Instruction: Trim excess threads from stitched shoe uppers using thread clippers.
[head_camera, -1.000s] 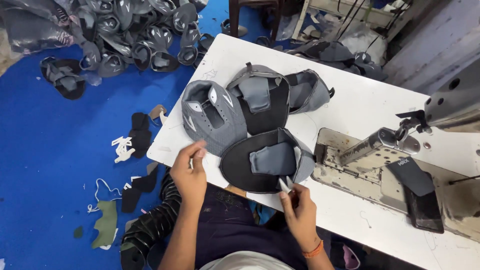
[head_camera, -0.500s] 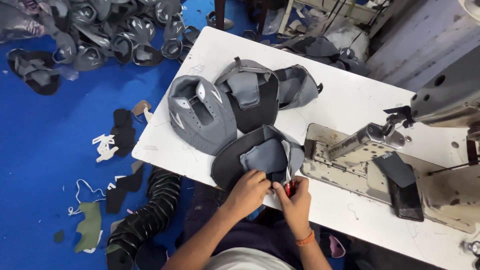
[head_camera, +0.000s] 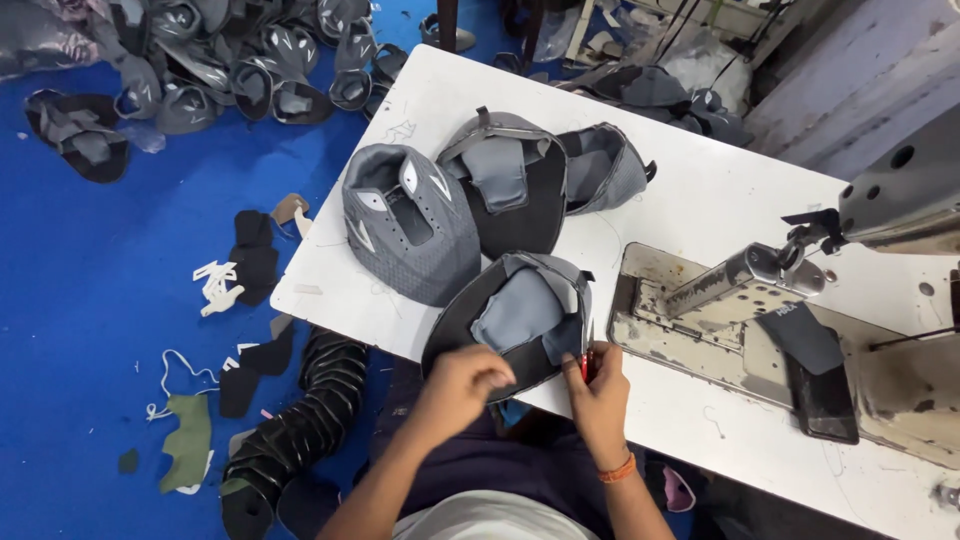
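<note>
- Dozens of grey and black shoe uppers (head_camera: 210, 60) are seen heaped on the blue floor (head_camera: 90, 300) at far left, with loose offcuts (head_camera: 215, 285) scattered below them.
- A curved stack of black pieces (head_camera: 295, 430) is spotted on the floor, just beside the desk's near corner.
- On the white desk (head_camera: 700, 200), a grey perforated upper (head_camera: 410, 235) is laid nearest the left edge; a second grey-and-black upper (head_camera: 510, 190) is set touching it, and a third grey piece (head_camera: 605, 165) is tucked just behind that one.
- The worked piece, a black upper with grey lining (head_camera: 510, 315), is found at the desk's near edge, right in front of the person.
- The left hand (head_camera: 465, 385) is curled over that upper's near rim, fingers bent and closed onto the black edge.
- The right hand (head_camera: 595, 390) is closed around small red-handled snips (head_camera: 585, 365), held tight against the upper's right edge; the blades are too small to be made out.
- An orange band (head_camera: 618, 468) is worn at the right wrist.
- A sewing machine (head_camera: 800, 300) is set into the desk to the right, with a dark fabric piece (head_camera: 805, 340) laid on its worn bed.
</note>
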